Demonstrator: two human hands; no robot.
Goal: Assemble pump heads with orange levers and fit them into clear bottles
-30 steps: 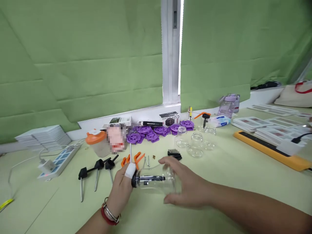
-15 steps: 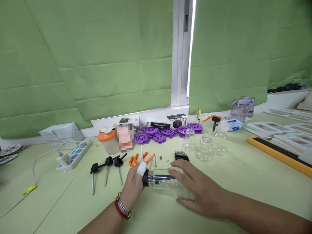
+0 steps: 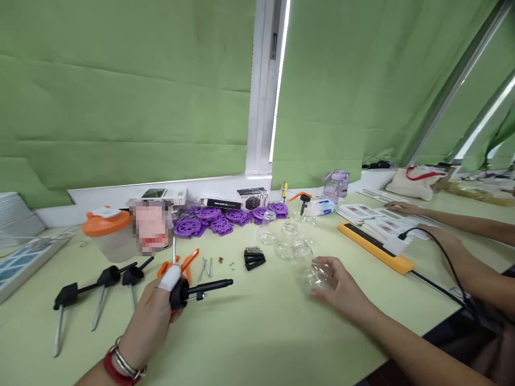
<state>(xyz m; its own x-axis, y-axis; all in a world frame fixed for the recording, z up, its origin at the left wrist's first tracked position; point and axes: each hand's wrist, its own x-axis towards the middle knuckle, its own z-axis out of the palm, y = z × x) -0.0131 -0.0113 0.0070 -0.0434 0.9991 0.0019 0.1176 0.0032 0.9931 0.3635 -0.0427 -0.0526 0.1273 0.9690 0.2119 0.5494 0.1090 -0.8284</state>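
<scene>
My left hand [image 3: 151, 316], with a white bandage on one finger and a red bracelet at the wrist, grips a black pump head [image 3: 201, 289] whose stem points right, free of any bottle. My right hand [image 3: 338, 287] holds a clear glass bottle [image 3: 316, 274] on the green table [image 3: 261, 327], next to several other empty clear bottles [image 3: 286, 238]. Orange clips [image 3: 183, 262] and black pump parts with metal tubes [image 3: 94, 287] lie near my left hand.
Purple plastic wheels [image 3: 225, 216], small boxes and an orange-lidded jar [image 3: 105, 231] line the window sill side. A black comb-like part [image 3: 254, 257] lies mid-table. An orange-edged tray [image 3: 376, 246], cable and another person's arms [image 3: 454, 225] are at right. A power strip [image 3: 24, 260] is at left.
The pump head has come out of the clear bottle. My right hand carried the bottle to the right beside the other bottles; my left hand kept the pump. The view turned right.
</scene>
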